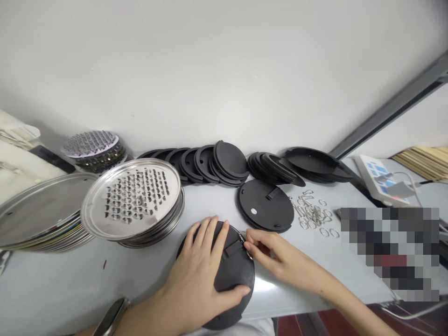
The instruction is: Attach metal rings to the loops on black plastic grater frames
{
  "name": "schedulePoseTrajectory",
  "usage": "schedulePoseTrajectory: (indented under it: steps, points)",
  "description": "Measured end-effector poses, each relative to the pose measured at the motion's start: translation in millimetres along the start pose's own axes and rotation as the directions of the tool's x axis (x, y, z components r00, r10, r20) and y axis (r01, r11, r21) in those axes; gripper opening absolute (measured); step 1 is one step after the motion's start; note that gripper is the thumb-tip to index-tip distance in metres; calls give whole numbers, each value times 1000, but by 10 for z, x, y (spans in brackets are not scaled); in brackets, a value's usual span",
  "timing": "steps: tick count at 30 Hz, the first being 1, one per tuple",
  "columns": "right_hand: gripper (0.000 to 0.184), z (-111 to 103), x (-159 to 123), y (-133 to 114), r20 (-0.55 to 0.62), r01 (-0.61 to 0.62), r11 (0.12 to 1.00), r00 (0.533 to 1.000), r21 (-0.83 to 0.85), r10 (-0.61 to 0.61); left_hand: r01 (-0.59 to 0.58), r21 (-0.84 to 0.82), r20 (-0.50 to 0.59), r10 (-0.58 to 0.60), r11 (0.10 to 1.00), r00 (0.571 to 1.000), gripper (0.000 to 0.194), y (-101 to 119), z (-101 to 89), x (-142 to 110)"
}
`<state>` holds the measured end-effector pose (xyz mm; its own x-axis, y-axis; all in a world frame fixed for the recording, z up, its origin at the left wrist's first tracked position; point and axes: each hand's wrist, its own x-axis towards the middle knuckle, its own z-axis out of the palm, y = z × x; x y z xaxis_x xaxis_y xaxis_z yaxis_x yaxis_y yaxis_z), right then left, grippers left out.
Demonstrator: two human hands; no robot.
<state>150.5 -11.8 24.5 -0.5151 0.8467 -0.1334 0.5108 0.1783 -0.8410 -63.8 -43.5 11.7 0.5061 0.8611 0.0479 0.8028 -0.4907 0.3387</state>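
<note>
The hands are close together, the left hand [199, 266] spread flat on a round black disc [235, 280] lying on a white table [52, 289], the right hand [280, 259] pinching a small metal ring [242, 238] at the disc's edge. A stack of perforated steel discs [133, 200] and a loose pile of metal rings [311, 212] lie to either side.

black disc [235, 275] | silver rings [312, 212] | silver plate [135, 198], rows of dark holes | pale grey table [52, 284]

Stacked perforated steel discs [132, 200] just left of the hands [199, 266] [280, 259], black disc [265, 205] and metal rings [311, 212] ahead.
</note>
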Motion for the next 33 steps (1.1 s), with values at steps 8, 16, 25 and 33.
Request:
schedulePoseTrajectory:
  steps: [8,16,25,33]
  points:
    - [33,-75,35,-14,70,56,995,996,-85,-50,4,-5,4,-4,1000,1000,93,-2,-10,14]
    - [29,-86,31,-23,113,63,987,992,-145,-46,0,-9,-4,0,1000,1000,92,2,-4,0]
    - [33,-83,74,-81,121,64,997,991,-43,-59,7,-7,19,-7,1000,1000,94,2,1,15]
    - [34,-113,86,-77,156,45,995,987,-93,-30,21,-26,34,-20,999,999,94,0,-5,6]
